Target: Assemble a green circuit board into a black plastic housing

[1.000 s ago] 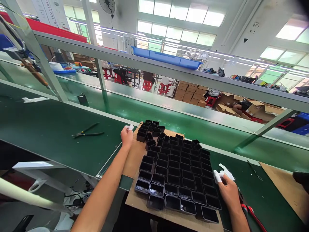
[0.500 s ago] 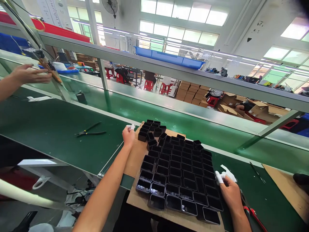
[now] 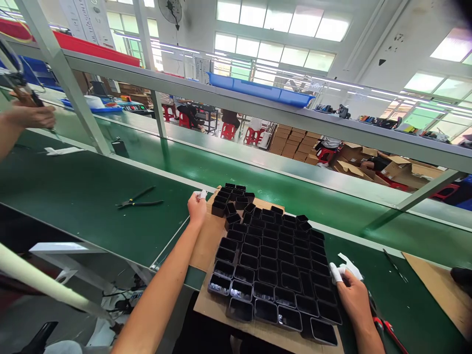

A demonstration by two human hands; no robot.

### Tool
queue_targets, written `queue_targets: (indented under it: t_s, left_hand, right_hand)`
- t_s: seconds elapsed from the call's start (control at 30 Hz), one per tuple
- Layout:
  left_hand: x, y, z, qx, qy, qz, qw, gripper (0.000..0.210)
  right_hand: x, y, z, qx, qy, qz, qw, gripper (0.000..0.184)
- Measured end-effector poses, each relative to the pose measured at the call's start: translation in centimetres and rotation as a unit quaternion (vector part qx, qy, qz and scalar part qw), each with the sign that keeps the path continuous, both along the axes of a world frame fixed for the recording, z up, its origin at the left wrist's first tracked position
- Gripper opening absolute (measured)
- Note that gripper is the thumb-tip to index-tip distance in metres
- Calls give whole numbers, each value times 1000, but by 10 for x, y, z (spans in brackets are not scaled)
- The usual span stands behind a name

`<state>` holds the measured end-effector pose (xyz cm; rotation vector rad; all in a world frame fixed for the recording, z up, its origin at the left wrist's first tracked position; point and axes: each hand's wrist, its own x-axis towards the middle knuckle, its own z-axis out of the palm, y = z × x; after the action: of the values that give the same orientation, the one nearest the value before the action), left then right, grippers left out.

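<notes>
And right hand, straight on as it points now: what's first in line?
Likely the rightmost black boxes; the right hand aims its white-covered fingers up-left at them, depth unclear.

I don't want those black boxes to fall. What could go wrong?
The cardboard seems to stick out past the green bench, so the front black boxes might tip off. The right hand is close beside the boxes and could knock some askew. The red-handled tool beside that wrist might snag it.

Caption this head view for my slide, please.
Left hand and right hand flank open black boxes crowded on cardboard.
</notes>
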<state>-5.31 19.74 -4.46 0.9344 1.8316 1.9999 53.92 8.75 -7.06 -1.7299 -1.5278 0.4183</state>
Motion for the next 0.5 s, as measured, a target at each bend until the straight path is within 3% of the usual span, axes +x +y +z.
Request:
queue_targets:
  t_s: [0.5]
  left_hand:
    - [-6,8,2,-23,56,2,998,32]
  right_hand:
    - [-9,7,2,74,89,-12,993,47]
